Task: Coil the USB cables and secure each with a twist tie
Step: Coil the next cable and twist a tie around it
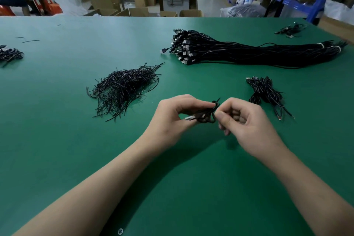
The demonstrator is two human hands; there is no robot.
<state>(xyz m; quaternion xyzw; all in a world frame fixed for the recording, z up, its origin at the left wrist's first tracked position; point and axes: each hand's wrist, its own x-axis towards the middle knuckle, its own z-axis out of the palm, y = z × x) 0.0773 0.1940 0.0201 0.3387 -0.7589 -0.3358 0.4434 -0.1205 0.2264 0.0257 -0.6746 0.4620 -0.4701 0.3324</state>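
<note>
Green work mat (57, 140), with warehouse shelving and cartons behind.

- **Item in hand:** one coiled USB cable (206, 116), held above the mat between both hands.
- **Left hand (170, 119):** fingers curled round the coil, with a silver plug showing under the thumb.
- **Right hand (243, 120):** thumb and forefinger pinch the twist tie (216, 101), whose ends stick up at the coil's top. It looks part-twisted, though blur hides how many turns.
- **Done:** a small heap of tied coils (266, 92) just beyond the right hand.
- **Left to do:** a large bundle of straight cables (249, 53) well beyond both hands, banded at its far end.
- **Stock:** a loose twist-tie pile (124, 88) beyond and outward of the left hand.
- **Judgement:** early in the batch; most cables remain.
</note>
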